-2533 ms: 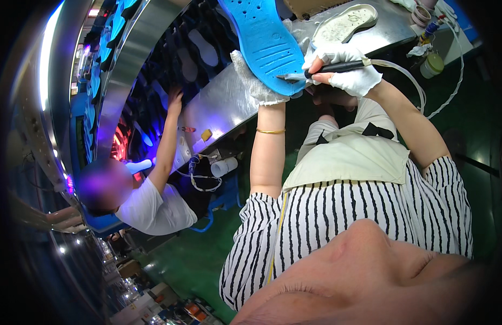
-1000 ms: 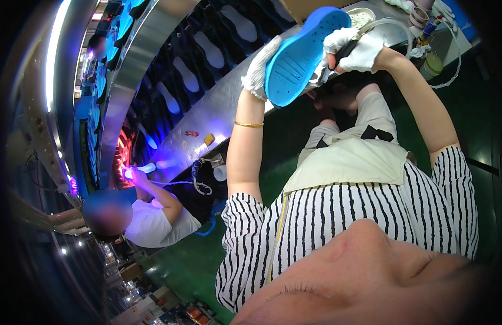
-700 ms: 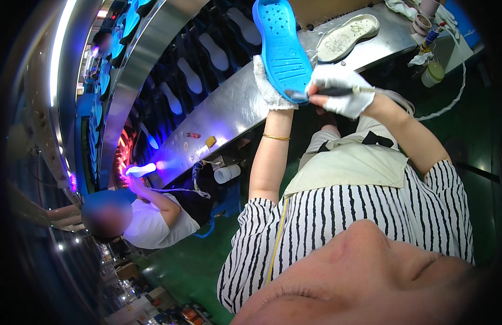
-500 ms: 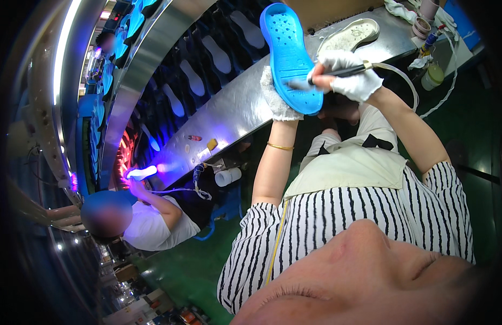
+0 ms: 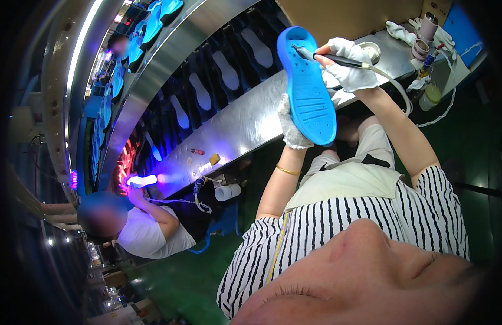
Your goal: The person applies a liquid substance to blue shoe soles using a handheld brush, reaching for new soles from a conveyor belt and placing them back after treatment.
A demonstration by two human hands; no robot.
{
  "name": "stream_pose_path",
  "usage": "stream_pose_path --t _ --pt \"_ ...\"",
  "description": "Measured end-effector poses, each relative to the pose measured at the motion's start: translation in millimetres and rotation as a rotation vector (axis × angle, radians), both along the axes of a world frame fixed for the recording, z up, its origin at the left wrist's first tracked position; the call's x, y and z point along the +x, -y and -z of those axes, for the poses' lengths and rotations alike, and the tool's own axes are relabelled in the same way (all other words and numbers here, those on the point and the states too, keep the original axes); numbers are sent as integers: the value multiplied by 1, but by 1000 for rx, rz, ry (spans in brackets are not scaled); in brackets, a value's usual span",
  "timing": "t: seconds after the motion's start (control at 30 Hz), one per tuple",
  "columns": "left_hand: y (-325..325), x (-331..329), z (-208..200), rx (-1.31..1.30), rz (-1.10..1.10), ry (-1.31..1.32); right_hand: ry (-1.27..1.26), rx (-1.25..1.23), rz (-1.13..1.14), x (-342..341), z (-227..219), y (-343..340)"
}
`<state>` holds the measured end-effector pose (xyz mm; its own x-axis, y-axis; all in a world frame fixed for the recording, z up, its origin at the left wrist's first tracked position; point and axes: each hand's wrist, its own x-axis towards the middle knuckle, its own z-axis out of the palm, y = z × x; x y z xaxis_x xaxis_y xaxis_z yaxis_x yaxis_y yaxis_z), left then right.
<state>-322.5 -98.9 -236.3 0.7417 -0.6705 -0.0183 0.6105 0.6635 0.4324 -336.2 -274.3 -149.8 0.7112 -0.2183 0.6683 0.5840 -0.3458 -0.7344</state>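
Note:
A blue shoe sole (image 5: 311, 105) is held up over the edge of the metal bench, its heel end toward me. My left hand (image 5: 290, 127), in a white glove, grips it from beneath along its left edge; most of its fingers are hidden behind the sole. Between the bare fingertips of my gloved right hand (image 5: 350, 66) is a brush (image 5: 337, 58) with a dark handle, and a pale hose (image 5: 398, 89) runs from its rear end. The brush tip touches the sole's inner face near its far end, among small holes. Behind my right hand, a whitish sole (image 5: 372, 52) lies partly hidden.
Soles (image 5: 225, 70) sit in a dark rack beyond the bench (image 5: 234, 124). At left a co-worker (image 5: 159, 222) holds a sole under purple light. Tape rolls (image 5: 421, 49), gloves (image 5: 401, 33) and a greenish container (image 5: 430, 98) stand at right. A yellow block (image 5: 214, 159) lies on the bench.
The brush has moved from the sole's near part to its far end. The sole and my left hand have shifted slightly right and toward me in the picture.

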Motion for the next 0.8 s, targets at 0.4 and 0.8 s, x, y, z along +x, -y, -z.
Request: stream_pose_path --t 0.4,0.8 --pt "-8 7 8 -142 156 2 238 -342 102 19 1 16" --pt "-26 19 -22 -107 121 -10 86 -222 -194 -11 -6 20"
